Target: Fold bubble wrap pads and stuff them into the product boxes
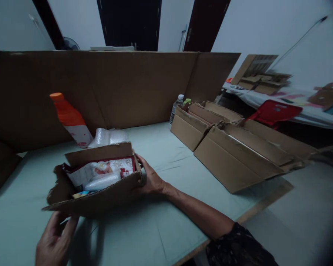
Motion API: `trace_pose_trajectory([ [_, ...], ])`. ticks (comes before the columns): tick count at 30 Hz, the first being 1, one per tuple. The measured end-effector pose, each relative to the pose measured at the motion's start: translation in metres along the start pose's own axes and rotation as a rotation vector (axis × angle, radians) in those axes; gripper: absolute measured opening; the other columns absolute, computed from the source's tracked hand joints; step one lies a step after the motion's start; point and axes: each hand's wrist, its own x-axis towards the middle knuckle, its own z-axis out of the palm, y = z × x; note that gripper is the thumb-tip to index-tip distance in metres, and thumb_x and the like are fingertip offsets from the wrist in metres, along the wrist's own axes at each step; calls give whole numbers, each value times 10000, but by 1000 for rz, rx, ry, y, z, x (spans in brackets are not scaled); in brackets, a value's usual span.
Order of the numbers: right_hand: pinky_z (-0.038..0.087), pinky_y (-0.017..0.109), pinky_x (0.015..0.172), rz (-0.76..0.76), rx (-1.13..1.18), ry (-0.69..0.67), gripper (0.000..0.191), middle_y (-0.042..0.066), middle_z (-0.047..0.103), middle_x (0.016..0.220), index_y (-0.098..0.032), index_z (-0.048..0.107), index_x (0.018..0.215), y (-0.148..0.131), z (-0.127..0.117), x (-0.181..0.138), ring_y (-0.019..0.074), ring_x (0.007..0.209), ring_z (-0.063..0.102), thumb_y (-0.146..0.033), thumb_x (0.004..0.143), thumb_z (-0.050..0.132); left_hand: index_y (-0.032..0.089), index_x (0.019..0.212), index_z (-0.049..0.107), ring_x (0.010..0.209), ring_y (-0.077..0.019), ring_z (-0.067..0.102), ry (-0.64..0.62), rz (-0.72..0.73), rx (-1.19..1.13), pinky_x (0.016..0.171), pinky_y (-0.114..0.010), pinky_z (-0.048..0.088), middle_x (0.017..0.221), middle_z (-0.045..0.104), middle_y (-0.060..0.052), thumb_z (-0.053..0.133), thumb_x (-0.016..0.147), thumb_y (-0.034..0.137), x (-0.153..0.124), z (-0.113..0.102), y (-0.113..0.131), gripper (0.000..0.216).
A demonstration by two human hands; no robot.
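A cardboard box with ragged, torn top edges is held a little tilted over the table's left half. Inside lie a white and dark red printed packet, a clear plastic-wrapped item and something yellow and blue. My right hand grips the box's right end, fingers behind it. At the near left corner, my left hand has its fingertips up against the underside; the box hides their tips. Just behind the box are a bubble-wrapped bundle and an orange-capped bottle, orange above and white below.
Several open cardboard boxes stand along the table's right side. A clear water bottle and a green-capped one are behind them. Tall cardboard panels wall the back and left. A red chair stands beyond the right edge.
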Motion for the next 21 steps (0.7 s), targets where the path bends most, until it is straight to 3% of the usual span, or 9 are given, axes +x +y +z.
trace_pose_trajectory([
  [3, 388, 449, 1137, 89, -60, 179, 1242, 179, 362, 1561, -177, 180, 1578, 5, -37, -27, 346, 1417, 391, -415, 588, 891, 267, 1406, 501, 1111, -317, 667, -153, -1, -137, 804, -385, 576, 1336, 646, -105, 658, 697, 710, -4, 28, 26, 850],
  [7, 442, 450, 1092, 198, -190, 553, 1078, 137, 450, 1500, -223, 222, 1554, 16, -92, -52, 304, 1343, 485, -446, 687, 823, 260, 1394, 526, 1052, -299, 672, -272, 78, -96, 746, -374, 558, 1230, 666, -119, 623, 754, 704, -9, 58, 39, 786],
  [11, 334, 516, 1175, 225, -471, 864, 1035, 178, 428, 1512, -168, 270, 1530, 36, -138, -57, 324, 1400, 414, -471, 696, 804, 231, 1279, 620, 983, -275, 677, -339, 204, -103, 612, -307, 533, 1248, 639, -125, 640, 763, 673, -11, 82, 41, 680],
  [16, 341, 530, 1172, 307, -606, 857, 910, 221, 411, 1516, -119, 329, 1508, 63, -154, -67, 331, 1411, 397, -421, 757, 744, 249, 1195, 672, 967, -253, 689, -430, 349, -96, 557, -284, 534, 1325, 608, -121, 653, 794, 587, -10, 116, 45, 525],
  [21, 441, 496, 1091, 397, -447, 839, 783, 218, 486, 1459, -113, 381, 1475, 75, -141, -80, 305, 1341, 480, -391, 808, 684, 206, 1185, 672, 1097, -279, 663, -544, 485, -91, 839, -422, 578, 1348, 581, -157, 611, 841, 456, -7, 162, 65, 430],
])
